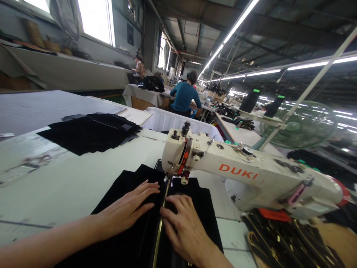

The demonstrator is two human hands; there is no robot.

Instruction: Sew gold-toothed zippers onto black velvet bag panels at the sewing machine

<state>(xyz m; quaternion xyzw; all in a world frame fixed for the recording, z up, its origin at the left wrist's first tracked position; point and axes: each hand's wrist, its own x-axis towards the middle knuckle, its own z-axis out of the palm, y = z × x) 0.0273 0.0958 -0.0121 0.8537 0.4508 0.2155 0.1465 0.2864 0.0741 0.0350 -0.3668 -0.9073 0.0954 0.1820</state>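
My left hand [126, 210] lies flat on black fabric [134, 238], fingers stretched toward the needle. My right hand [182, 227] rests on the same fabric just right of a thin gold strip [161, 219], its fingers curled and pressing beside the strip. The strip runs from the bottom edge up to the presser foot of a white sewing machine [251, 178] marked DUKI. The needle area sits just beyond both sets of fingertips.
A stack of black cut pieces [89, 132] lies on the white table [55, 178] at the left. A white bin [173, 121] stands behind the machine. A green fan [298, 124] is at the right. A person in a teal top [184, 97] sits further back.
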